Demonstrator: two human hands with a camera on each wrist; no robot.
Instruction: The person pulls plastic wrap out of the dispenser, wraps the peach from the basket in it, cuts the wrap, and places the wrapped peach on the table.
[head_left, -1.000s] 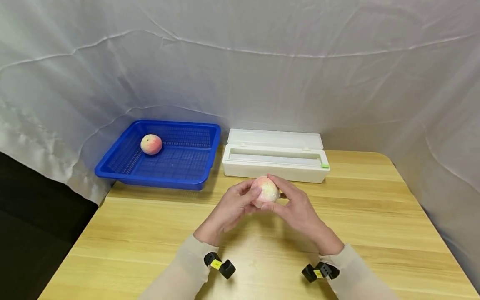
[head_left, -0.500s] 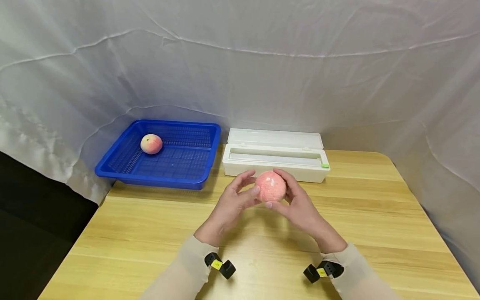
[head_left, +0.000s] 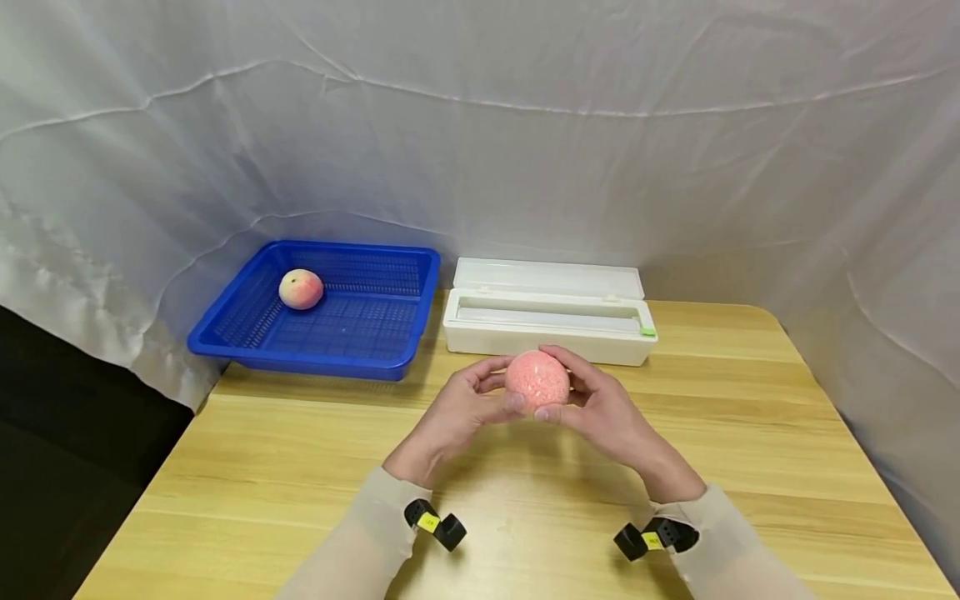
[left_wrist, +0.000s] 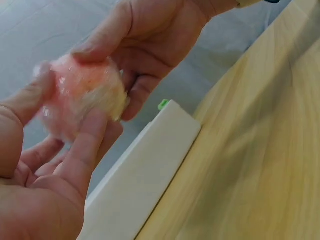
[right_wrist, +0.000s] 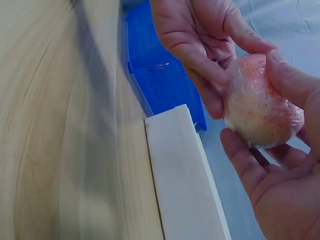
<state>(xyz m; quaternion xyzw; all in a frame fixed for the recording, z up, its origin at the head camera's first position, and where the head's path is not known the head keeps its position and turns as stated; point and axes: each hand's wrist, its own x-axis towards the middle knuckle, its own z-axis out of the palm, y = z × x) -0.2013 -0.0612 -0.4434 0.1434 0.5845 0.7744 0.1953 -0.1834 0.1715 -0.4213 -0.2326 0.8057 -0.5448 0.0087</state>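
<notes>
A pink and cream peach (head_left: pixel 537 380), covered in shiny, wrinkled clear film, is held above the table between both hands. My left hand (head_left: pixel 467 407) grips its left side, the thumb on the near face and curled fingers around the far side. On the opposite side my right hand (head_left: pixel 604 410) holds it with the thumb low in front and the fingers over the top. In the right wrist view, film creases show on the peach (right_wrist: pixel 262 102). The left wrist view shows fingers of both hands touching the peach (left_wrist: pixel 82 95).
Behind the hands stands a white cling film box (head_left: pixel 547 340) with its lid (head_left: pixel 551 277) raised and a green piece (head_left: pixel 648 332) at its right end. At the left, a blue basket (head_left: pixel 330 363) holds another peach (head_left: pixel 301 289). Grey cloth (head_left: pixel 480 167) hangs behind the wooden table (head_left: pixel 750 467).
The wrapped peach has been turned in the hands, so its pink side now faces the head camera instead of its paler side. Both hands shifted slightly around it; basket and box stay put.
</notes>
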